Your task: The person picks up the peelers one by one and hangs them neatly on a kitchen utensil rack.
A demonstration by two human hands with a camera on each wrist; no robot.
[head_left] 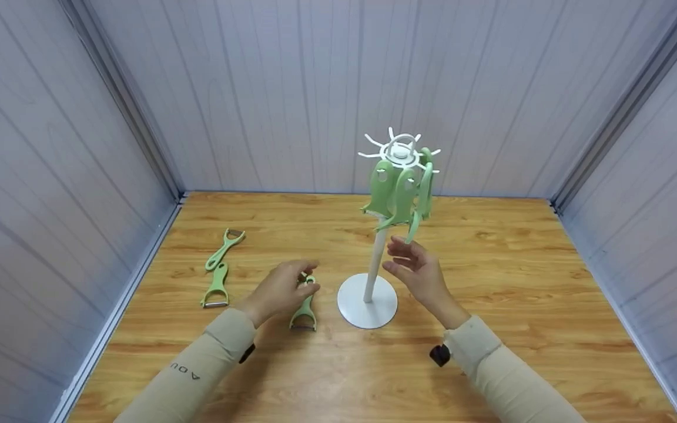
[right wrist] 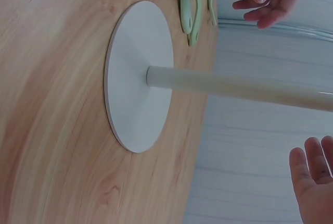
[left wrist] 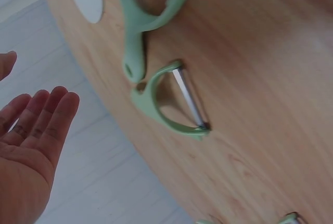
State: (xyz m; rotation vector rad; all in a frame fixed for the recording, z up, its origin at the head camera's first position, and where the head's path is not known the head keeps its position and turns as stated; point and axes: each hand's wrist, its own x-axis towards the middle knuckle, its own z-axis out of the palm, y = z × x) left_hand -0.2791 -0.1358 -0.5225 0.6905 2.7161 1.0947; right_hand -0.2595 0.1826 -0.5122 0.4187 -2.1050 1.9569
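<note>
My left hand (head_left: 282, 289) hovers palm inward over a green peeler (head_left: 306, 306) on the table, its fingers loosely bent around nothing. The left wrist view has two green peelers below this hand, one with its handle (left wrist: 134, 60) pointing at the other's frame (left wrist: 152, 99). A white stand (head_left: 375, 258) with a round base (head_left: 350, 301) rises between my hands. Several green peelers (head_left: 381, 188) hang from its hooks on the front and right. Just right of the pole, my right hand (head_left: 424, 279) is empty, with relaxed fingers close below the lowest hanging peeler (head_left: 414, 226).
Two more green peelers lie farther left, the back one (head_left: 218, 252) with its blade away from me, the front one (head_left: 217, 285) with its blade toward me. Bare hooks (head_left: 372, 140) stick out at the stand's left and back. Pale panel walls (head_left: 291, 94) enclose the wooden table (head_left: 491, 252).
</note>
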